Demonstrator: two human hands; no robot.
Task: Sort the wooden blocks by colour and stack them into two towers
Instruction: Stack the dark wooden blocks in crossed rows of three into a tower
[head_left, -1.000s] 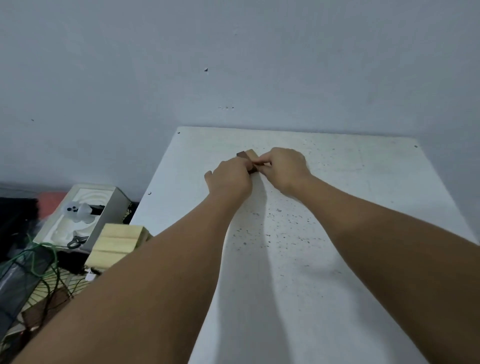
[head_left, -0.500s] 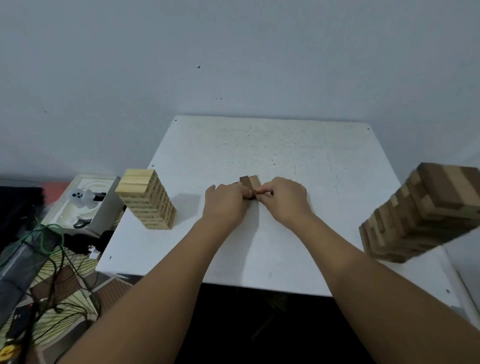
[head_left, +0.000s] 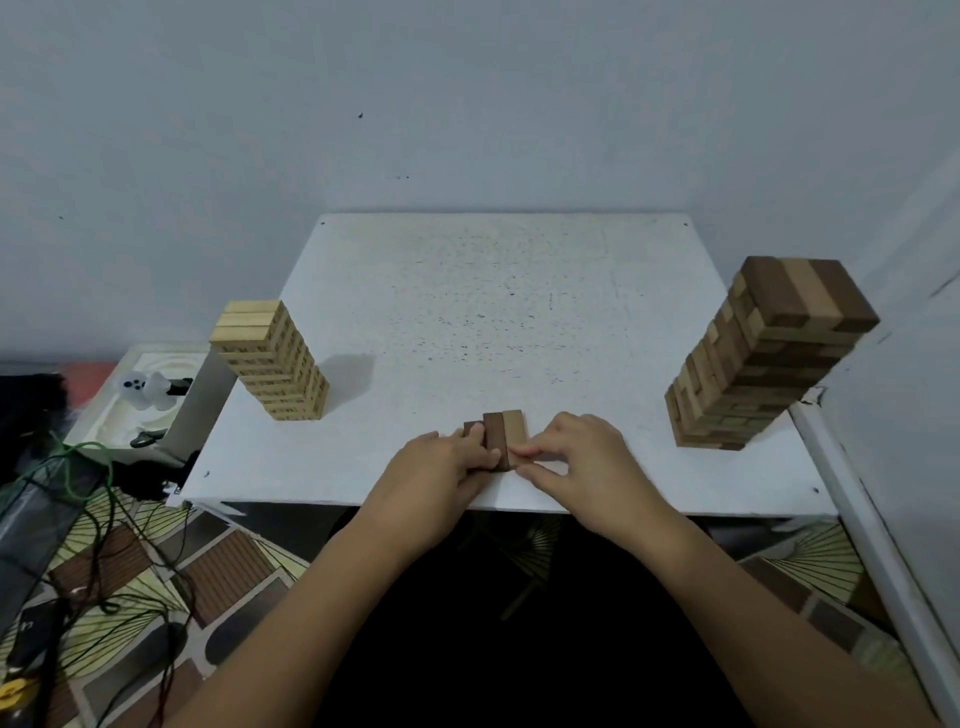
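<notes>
A short row of wooden blocks, two dark brown and one light, lies side by side near the white table's front edge. My left hand grips the row from the left, thumb on the dark middle block. From the right, my right hand pinches the light block at its near end. A tower of light blocks stands at the table's left edge. At the right edge rises a taller tower of mixed dark and light blocks.
The white table stands against a grey wall. Left of it on the floor sit a white box with a small white figure and tangled cables. A patterned mat covers the floor. A white ledge runs along the right.
The camera has pulled back and tilted, so both towers and the table's front edge came into view. Both hands stayed on the small row of blocks.
</notes>
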